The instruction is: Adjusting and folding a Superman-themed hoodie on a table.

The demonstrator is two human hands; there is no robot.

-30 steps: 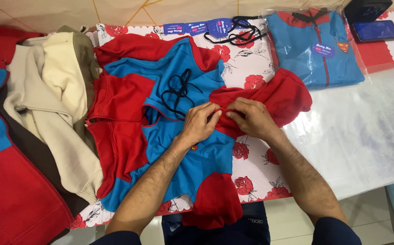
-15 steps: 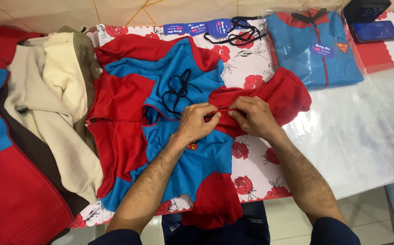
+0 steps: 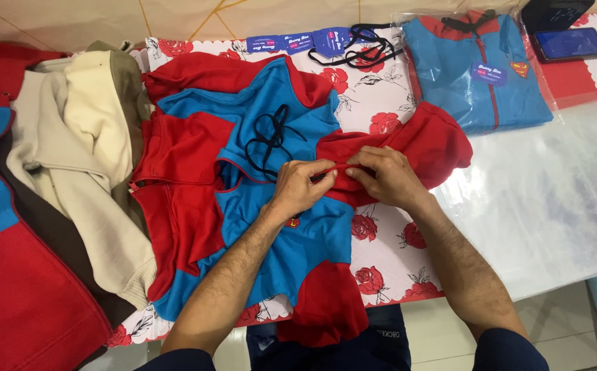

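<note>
Red and blue fleece, a child-sized hooded jacket [image 3: 271,227], lies spread across the rose-printed tablecloth [image 3: 381,103], chest up, with its red hood [image 3: 415,148] thrown to the person's right. Both hands meet at the hood's front edge: the left hand [image 3: 302,187] and the right hand [image 3: 384,177] each pinch a narrow fold of that red hem between thumb and fingertips, nearly touching one another. It looks as if the hem or its drawcord channel is being worked along, though the exact spot under the fingers is too small to make out.

A black drawcord [image 3: 267,141] lies in loose loops on the blue chest panel, just beside the left hand and apart from both hands. The step in hand seems to be the hood edge itself; the next move would call for a firm pinch with one hand while the other slides along the fabric, keeping the fold flat.

The jacket has red sleeves and side panels, a blue body and a small emblem near the left wrist. A cream garment [image 3: 85,158] lies to its left, a bagged blue jacket [image 3: 477,75] at the far right, and a phone [image 3: 570,42] beyond that.
</note>
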